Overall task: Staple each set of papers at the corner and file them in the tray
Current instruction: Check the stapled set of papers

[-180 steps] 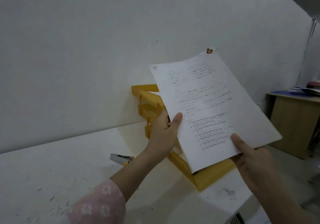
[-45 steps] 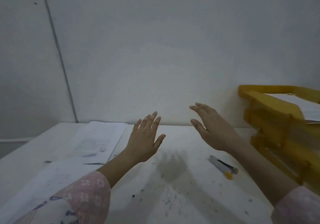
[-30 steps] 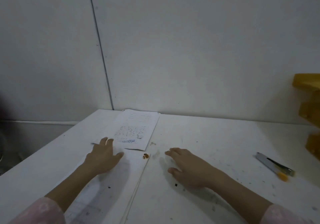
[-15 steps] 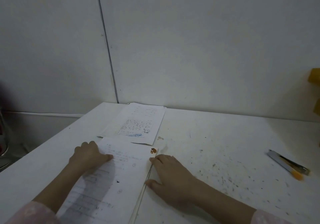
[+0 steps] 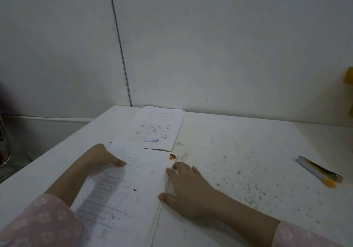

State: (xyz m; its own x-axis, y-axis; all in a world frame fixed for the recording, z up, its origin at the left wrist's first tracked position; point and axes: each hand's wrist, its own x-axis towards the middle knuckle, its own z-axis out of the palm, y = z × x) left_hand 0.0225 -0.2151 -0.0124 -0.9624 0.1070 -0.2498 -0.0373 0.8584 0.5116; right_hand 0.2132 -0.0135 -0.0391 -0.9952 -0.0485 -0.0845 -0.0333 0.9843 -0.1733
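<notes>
A stack of printed papers (image 5: 122, 195) lies on the white table (image 5: 248, 151) at the near left, with a small orange mark at its far right corner. My left hand (image 5: 99, 159) holds the top sheet's left edge, thumb on the page and fingers hidden beneath it. The fingertips and thumb of my right hand (image 5: 187, 187), which lies flat on the table, touch the stack's right edge. A silver stapler (image 5: 318, 171) with an orange tip lies at the right, apart from both hands. Only a sliver of the yellow tray (image 5: 349, 78) shows at the right frame edge.
A second pile of papers (image 5: 158, 128) with a blue stamp lies just beyond the stack, against the white wall. The table's left edge drops off beside my left arm. Dark specks dot the tabletop between my right hand and the stapler.
Since filing a set in the yellow tray, I have turned left. Both hands came down onto the stack; the left thumb now lies over the top sheet's edge and the right hand moved against the right edge.
</notes>
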